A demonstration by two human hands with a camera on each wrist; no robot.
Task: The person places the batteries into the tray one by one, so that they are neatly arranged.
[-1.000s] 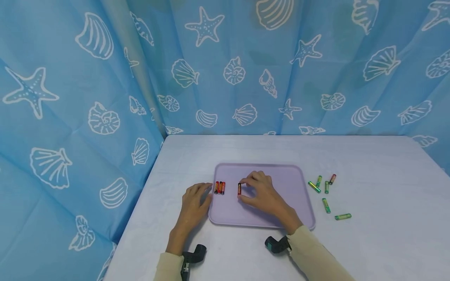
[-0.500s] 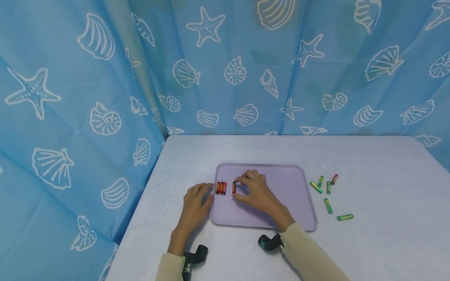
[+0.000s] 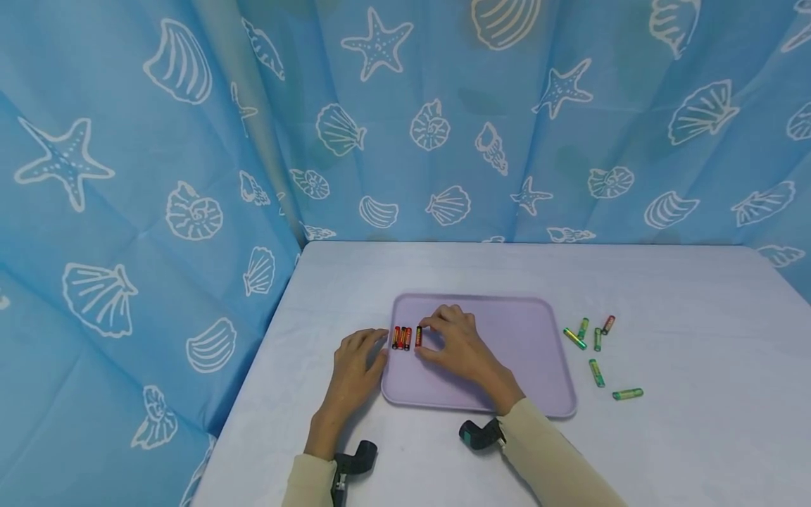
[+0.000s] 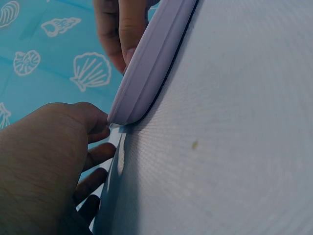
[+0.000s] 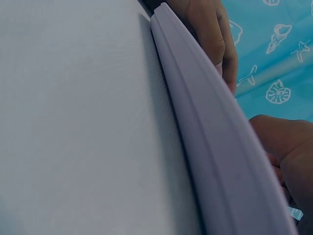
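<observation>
In the head view my right hand [image 3: 459, 346] pinches a dark battery [image 3: 419, 336] between thumb and forefinger, one at each end. The battery stands lengthwise just right of a tight row of red-and-black batteries [image 3: 401, 338], a narrow gap between. Both are over the left part of the lilac tray [image 3: 507, 352]. My left hand [image 3: 355, 366] lies at the tray's left edge, thumb and forefinger apart and right by the rim. In the left wrist view the left thumb [image 4: 90, 116] meets the tray corner. The tray wall hides the batteries in both wrist views.
Several green batteries [image 3: 596, 373] lie scattered on the white-covered table right of the tray. One red battery [image 3: 608, 324] is among them. A blue curtain [image 3: 443, 127] with white seashell prints hangs behind the table and along its left side.
My right hand has moved left with the pinched battery, narrowing the gap to the red row. My left hand stays at the tray edge. The head view has shifted slightly.
</observation>
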